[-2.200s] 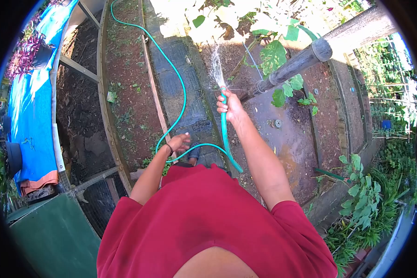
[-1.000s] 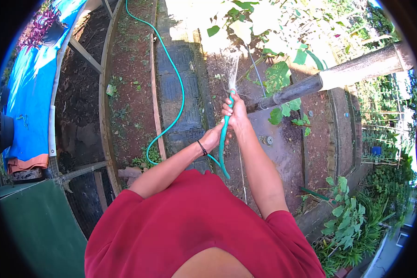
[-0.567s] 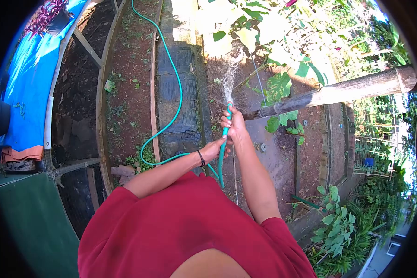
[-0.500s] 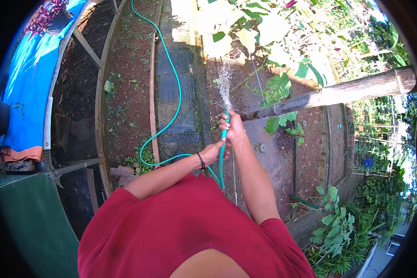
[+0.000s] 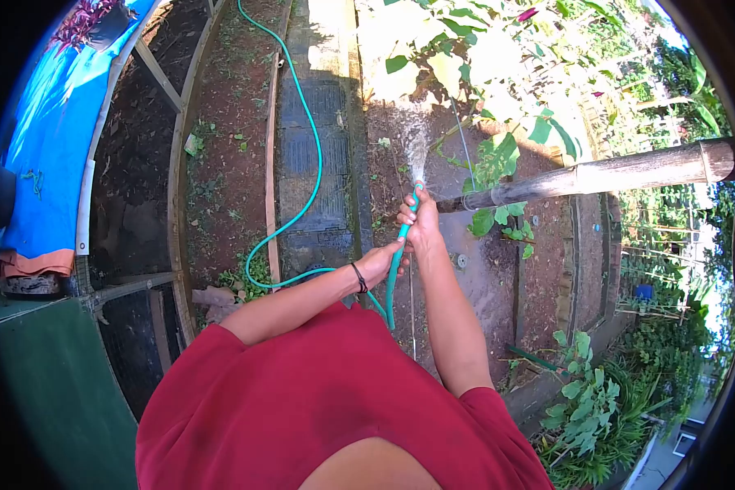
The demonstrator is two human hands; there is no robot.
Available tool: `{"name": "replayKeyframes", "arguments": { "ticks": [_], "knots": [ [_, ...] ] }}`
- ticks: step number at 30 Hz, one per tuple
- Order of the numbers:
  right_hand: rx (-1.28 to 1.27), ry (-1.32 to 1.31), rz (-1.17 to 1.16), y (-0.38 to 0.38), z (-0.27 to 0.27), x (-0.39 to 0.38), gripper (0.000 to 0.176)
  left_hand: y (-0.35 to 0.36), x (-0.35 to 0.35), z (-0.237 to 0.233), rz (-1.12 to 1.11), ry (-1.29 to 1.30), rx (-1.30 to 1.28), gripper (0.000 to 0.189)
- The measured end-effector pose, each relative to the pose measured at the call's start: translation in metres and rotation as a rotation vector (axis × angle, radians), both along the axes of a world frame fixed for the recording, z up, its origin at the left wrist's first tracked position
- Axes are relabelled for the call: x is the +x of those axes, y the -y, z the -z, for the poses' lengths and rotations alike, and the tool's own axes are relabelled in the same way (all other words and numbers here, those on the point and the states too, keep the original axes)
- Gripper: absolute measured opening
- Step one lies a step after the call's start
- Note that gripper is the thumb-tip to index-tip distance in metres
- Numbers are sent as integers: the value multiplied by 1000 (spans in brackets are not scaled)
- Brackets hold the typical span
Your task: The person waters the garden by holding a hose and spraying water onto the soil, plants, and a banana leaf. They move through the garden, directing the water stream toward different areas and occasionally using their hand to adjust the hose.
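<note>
The right hand (image 5: 423,222) is gripping the green hose (image 5: 393,287) just behind its far end and the left hand (image 5: 378,263) is holding it nearer the shirt (image 5: 318,367), a firm two-handed grip probably best controlling the water (image 5: 416,149) spraying left of the bamboo pole (image 5: 604,176).

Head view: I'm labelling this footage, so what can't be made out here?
Far end of the hose: cut off by head view's top edge.
Hose near the left wrist: head view, one stretch hidden beneath the wrist.
Left hand: head view, partly hidden behind the hose.
Upper leaves: head view, many washed out by glare.
</note>
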State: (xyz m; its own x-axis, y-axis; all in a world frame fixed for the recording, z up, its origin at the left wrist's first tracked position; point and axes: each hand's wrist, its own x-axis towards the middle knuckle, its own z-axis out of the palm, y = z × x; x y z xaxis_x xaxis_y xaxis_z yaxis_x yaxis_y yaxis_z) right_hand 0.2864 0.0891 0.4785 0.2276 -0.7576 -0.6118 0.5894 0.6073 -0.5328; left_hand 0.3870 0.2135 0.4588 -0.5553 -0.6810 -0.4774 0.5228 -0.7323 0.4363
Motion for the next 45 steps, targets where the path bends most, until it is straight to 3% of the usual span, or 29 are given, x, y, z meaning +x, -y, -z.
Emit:
{"name": "replayKeyframes", "arguments": {
  "ticks": [13, 15, 19, 22, 28, 30, 31, 33, 34, 38, 41, 43, 45],
  "knots": [
    [-174, -191, -124, 5, -23, 21, 26, 2, -6, -5, -201, -46, -19, 37],
    [-200, -192, -121, 3, -30, 23, 20, 4, -9, -2, -225, -84, -28, 41],
    [-212, -186, -154, 5, -32, 22, 31, 2, -15, -2, -269, -106, 5, 48],
    [-230, -168, -202, 4, -27, 17, 29, 2, -20, 0, -276, -110, 7, 50],
    [-226, 35, -158, 11, -16, -3, 25, 8, -13, -4, -109, 110, -92, 54],
    [-199, 40, -135, 15, -14, -15, 22, 9, -16, 1, 35, 385, -326, 56],
    [-195, 42, -144, 19, -10, -24, 22, 8, -17, 2, 26, 387, -321, 56],
    [-184, 64, -123, 26, -1, -37, 19, 1, -11, 7, 285, 869, -653, 58],
    [-168, 58, -109, 27, 0, -40, 18, -7, -8, 10, 242, 754, -607, 58],
    [-110, 164, -183, 44, 39, -68, 11, -51, 2, 30, 254, 788, -491, 58],
    [-113, 150, -225, 32, 35, -59, 9, -97, 5, 53, 237, 762, -396, 58],
    [-97, 75, -392, 13, 23, -43, 11, -117, 9, 57, 345, 708, -179, 57],
    [-41, 27, -620, -14, 9, -21, 21, -129, 0, 66, 392, 688, -163, 58]
  ]
}}
